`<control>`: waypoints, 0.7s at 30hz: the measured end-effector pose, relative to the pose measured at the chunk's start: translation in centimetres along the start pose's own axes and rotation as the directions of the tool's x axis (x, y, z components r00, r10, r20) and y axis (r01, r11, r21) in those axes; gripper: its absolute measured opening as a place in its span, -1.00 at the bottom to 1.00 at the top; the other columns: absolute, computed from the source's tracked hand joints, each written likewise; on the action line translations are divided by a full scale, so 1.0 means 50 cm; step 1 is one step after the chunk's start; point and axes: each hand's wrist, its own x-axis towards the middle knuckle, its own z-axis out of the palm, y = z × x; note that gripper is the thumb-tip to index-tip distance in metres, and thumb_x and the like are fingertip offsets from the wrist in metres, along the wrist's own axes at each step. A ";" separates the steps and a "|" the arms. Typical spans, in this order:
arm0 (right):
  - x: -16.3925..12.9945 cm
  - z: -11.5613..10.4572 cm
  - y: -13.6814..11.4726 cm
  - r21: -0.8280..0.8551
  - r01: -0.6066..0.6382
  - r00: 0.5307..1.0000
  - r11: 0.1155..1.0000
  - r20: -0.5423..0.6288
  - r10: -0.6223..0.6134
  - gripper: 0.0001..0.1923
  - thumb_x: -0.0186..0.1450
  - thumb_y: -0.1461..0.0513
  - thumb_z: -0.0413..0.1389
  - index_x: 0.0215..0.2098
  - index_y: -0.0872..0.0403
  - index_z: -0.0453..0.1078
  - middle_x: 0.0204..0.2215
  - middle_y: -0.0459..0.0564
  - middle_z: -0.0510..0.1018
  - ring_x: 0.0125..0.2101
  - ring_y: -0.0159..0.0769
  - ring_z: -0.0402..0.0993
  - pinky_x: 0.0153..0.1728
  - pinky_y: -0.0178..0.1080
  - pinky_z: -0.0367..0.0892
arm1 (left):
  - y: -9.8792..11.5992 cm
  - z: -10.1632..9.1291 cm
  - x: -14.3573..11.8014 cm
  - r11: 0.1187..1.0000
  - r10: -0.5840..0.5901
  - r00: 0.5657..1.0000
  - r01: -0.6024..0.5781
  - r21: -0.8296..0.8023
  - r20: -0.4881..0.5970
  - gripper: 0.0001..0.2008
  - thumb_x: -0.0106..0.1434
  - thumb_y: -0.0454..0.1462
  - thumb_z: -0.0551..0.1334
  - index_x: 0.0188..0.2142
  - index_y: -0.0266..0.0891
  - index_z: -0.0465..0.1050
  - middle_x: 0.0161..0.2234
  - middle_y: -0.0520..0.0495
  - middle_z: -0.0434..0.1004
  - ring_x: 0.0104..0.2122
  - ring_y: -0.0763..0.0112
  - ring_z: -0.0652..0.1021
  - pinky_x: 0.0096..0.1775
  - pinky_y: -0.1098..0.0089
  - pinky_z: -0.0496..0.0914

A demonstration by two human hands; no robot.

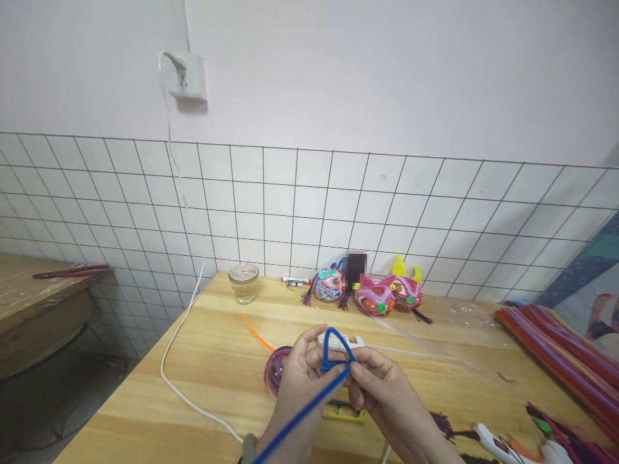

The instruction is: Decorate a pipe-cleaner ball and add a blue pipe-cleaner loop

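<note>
My left hand (294, 377) and my right hand (382, 390) meet above the wooden table (213, 361), both pinching a blue pipe cleaner (333, 354). Its top is bent into a small triangular loop between my fingertips, and its long tail runs down to the lower left past my left wrist. Just behind my left hand lies a round pink and purple coiled piece (275, 370). A yellow-green flat thing (344, 412) lies on the table under my hands, partly hidden.
Colourful coiled figures (372, 293) and a glass jar (244, 282) stand at the table's back by the tiled wall. A white cable (176, 335) runs from a wall socket across the table. A bundle of red pipe cleaners (556, 351) lies right; an orange one (254, 332) lies mid-table. A glue gun (498, 444) rests bottom right.
</note>
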 end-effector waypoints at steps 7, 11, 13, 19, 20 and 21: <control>-0.003 0.009 0.000 0.056 0.001 1.000 0.998 -0.020 0.000 -0.77 -0.06 0.15 0.34 -0.51 0.11 0.49 -0.72 -0.15 0.43 -0.76 -0.56 0.25 -0.69 -0.46 0.14 | 0.020 0.015 -0.020 0.999 -0.036 0.999 0.037 0.009 -0.037 -0.43 -0.22 -0.41 0.43 -0.17 -0.27 0.31 -0.48 -0.11 0.60 -0.40 0.22 0.58 -0.36 0.38 0.40; -0.003 0.012 0.004 0.061 0.002 0.999 0.998 -0.048 0.001 -0.76 -0.09 0.14 0.34 -0.52 0.10 0.49 -0.76 -0.17 0.39 -0.76 -0.56 0.24 -0.70 -0.47 0.15 | 0.015 0.012 -0.009 0.998 -0.058 0.992 0.057 -0.015 -0.112 -0.46 -0.25 -0.45 0.41 -0.22 -0.25 0.35 -0.55 -0.06 0.58 -0.39 0.20 0.58 -0.40 0.39 0.41; -0.002 0.013 0.008 0.064 0.009 0.998 0.998 -0.058 -0.005 -0.77 -0.08 0.14 0.34 -0.52 0.11 0.48 -0.78 -0.18 0.36 -0.76 -0.56 0.23 -0.71 -0.48 0.14 | 0.012 0.012 -0.004 0.998 -0.060 0.989 0.061 0.006 -0.134 -0.47 -0.26 -0.45 0.41 -0.24 -0.25 0.33 -0.61 -0.03 0.56 -0.45 0.22 0.58 -0.42 0.40 0.40; -0.001 0.016 0.007 0.101 0.017 0.998 0.995 -0.065 -0.011 -0.75 -0.08 0.14 0.34 -0.53 0.13 0.48 -0.81 -0.19 0.36 -0.77 -0.59 0.18 -0.72 -0.50 0.13 | 0.027 0.017 -0.007 0.985 -0.068 0.992 0.084 0.150 -0.108 -0.35 -0.24 -0.42 0.41 -0.11 -0.31 0.24 -0.55 -0.07 0.57 -0.51 0.33 0.55 -0.39 0.40 0.39; -0.002 0.016 0.004 0.106 0.015 0.998 0.994 -0.066 -0.008 -0.76 -0.08 0.15 0.35 -0.53 0.13 0.48 -0.80 -0.19 0.36 -0.77 -0.59 0.19 -0.71 -0.50 0.14 | 0.030 0.016 -0.009 0.984 -0.074 0.994 0.086 0.156 -0.083 -0.34 -0.22 -0.41 0.41 -0.09 -0.31 0.23 -0.53 -0.08 0.58 -0.50 0.34 0.55 -0.38 0.40 0.38; -0.003 0.017 0.001 0.112 0.014 0.998 0.994 -0.068 -0.007 -0.76 -0.08 0.15 0.35 -0.53 0.13 0.48 -0.79 -0.19 0.38 -0.77 -0.59 0.20 -0.71 -0.50 0.15 | 0.032 0.014 -0.010 0.984 -0.079 0.996 0.086 0.158 -0.052 -0.33 -0.20 -0.39 0.41 -0.07 -0.31 0.22 -0.50 -0.09 0.58 -0.49 0.34 0.55 -0.38 0.40 0.38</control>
